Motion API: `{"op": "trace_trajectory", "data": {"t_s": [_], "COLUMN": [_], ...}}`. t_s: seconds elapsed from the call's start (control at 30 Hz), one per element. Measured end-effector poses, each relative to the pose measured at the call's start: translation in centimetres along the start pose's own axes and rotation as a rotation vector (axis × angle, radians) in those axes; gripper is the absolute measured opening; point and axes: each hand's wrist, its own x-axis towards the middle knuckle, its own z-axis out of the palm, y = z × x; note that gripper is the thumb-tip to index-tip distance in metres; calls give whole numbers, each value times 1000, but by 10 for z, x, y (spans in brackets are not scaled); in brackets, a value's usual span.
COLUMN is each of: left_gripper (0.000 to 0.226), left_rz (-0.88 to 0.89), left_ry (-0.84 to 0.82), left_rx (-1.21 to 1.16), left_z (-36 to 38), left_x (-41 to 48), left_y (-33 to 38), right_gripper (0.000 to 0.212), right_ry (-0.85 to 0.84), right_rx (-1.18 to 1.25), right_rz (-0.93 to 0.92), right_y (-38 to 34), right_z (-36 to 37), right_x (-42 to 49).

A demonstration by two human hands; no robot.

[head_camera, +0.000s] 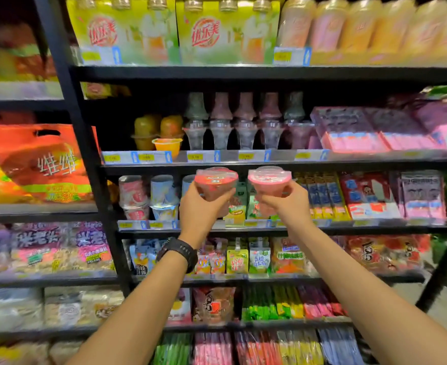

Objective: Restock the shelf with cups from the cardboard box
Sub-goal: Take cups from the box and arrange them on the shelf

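I see a dark red cup (215, 185) and a paler pink cup (269, 187), both clear-lidded. The shelf (243, 75) is black, its price tags (195, 156) yellow, the wristband (180, 250) black, the bag (40, 164) orange with white lettering.

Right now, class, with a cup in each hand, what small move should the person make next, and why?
Probably lift both a little and forward: the left hand grips a red cup, the right hand a pink cup, both just below the shelf edge where similar clear-lidded cups stand.
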Motion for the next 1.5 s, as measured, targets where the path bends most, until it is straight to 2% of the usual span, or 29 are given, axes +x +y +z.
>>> {"op": "trace_trajectory", "data": {"t_s": [0.27,0.5,0.8,0.9,1.1,1.2,1.3,1.4,1.5], "left_gripper": [60,59,53,58,46,47,58,54,52], "left_rz": [46,78,123,136,96,61,19,17,49], "left_ry": [-42,-62,-132,-145,-165,-133,-130,-97,-67], "left_rx": [-40,-74,-38,-17,-45,-59,-71,-26,69], "left_z": [11,18,63,90,157,185,202,206,204], "left_x": [36,71,117,136,173,192,207,216,223], "left_y": [19,20,33,40,49,50,49,47,47], "right_gripper": [51,46,46,43,63,58,50,48,31], "right_ry": [-28,21,68,101,186,149,101,83,47], "right_rx": [34,68,16,-45,-192,-261,-306,-332,-320], "right_rz": [-8,13,-29,-42,-82,-83,-91,-106,-100], "right_y": [-27,-28,-26,-26,-18,-18,-20,-25,-28], "right_z": [0,5,-34,-57,-108,-126,-134,-137,-134], "right_x": [32,48,110,144,221,260,293,317,340]}}
